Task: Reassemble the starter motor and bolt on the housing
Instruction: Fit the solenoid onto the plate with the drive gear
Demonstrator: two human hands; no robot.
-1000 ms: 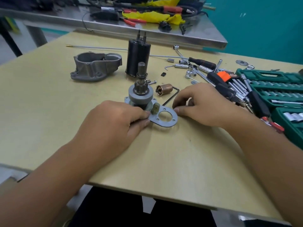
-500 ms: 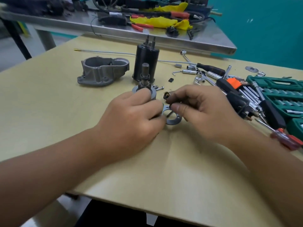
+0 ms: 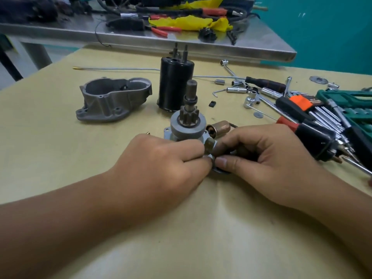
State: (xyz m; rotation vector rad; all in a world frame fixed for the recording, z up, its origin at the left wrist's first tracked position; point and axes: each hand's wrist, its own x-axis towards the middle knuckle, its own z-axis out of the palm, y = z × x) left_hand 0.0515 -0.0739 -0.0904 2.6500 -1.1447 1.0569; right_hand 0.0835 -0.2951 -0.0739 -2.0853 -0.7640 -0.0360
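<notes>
Head view. Two hands meet at the middle of a tan counter [image 3: 60, 158]. The left hand [image 3: 161, 168] has its fingers curled, their tips pinching the edge of one flat grey mounting plate [image 3: 218, 170], which lies on the counter mostly hidden beneath both hands. The right hand [image 3: 261, 162] curls over the same plate from the opposite side, thumb and forefinger pinching it; the two grips touch at the fingertips. One small olive-coloured lever piece [image 3: 209, 146] stands up between the fingertips. One drive-gear assembly [image 3: 188, 123], a grey disc carrying a toothed pinion and an upright shaft, stands on the plate just behind the left hand. One bronze-coloured sleeve [image 3: 220, 128] lies on its side just beside the assembly, close behind the right hand. One black cylindrical motor body [image 3: 175, 85] stands upright farther back, with two studs projecting from its top. One grey cast housing [image 3: 112, 99] rests open side up to the left of the motor body, apart from it. To the right lie loose sockets, a black-handled driver [image 3: 265, 83], a set of hex keys in an orange holder [image 3: 302, 102] and one green tool case [image 3: 346, 97]. One steel bench [image 3: 201, 45] stands behind the counter, bearing yellow cloth and red-handled pliers.
</notes>
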